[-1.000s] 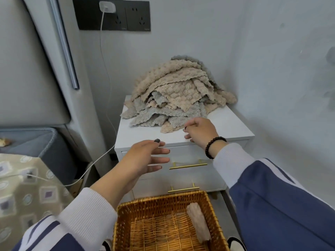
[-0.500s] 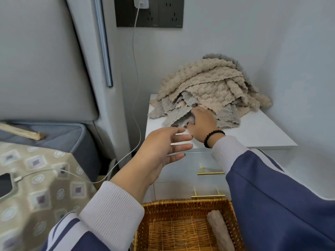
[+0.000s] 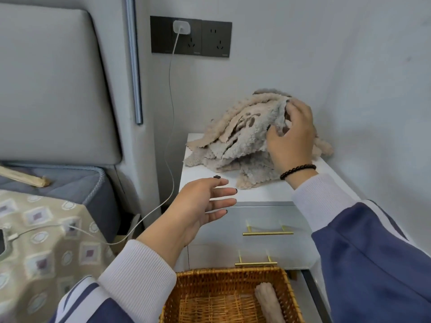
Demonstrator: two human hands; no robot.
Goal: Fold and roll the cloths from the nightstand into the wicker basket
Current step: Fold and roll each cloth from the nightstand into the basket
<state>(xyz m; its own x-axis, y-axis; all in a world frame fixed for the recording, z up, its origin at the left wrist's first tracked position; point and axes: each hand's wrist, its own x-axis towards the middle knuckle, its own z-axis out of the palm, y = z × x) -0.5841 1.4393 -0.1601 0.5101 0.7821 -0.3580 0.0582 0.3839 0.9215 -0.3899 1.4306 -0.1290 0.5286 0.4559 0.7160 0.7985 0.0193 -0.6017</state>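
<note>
The right hand (image 3: 290, 138) pinched a grey cloth (image 3: 251, 136) atop the pile (image 3: 210, 145) on the nightstand (image 3: 256, 190). The left hand (image 3: 200, 210) hovered spread, fingers straight. One rolled cloth (image 3: 268, 301) lay in the basket (image 3: 224, 276)

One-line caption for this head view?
Right hand grips a cloth atop the nightstand pile; left hand open; basket below.

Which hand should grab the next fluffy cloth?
Probably the right hand: its fingers already curl into a cloth on the pile. The left hand hovers open, short of it.
</note>
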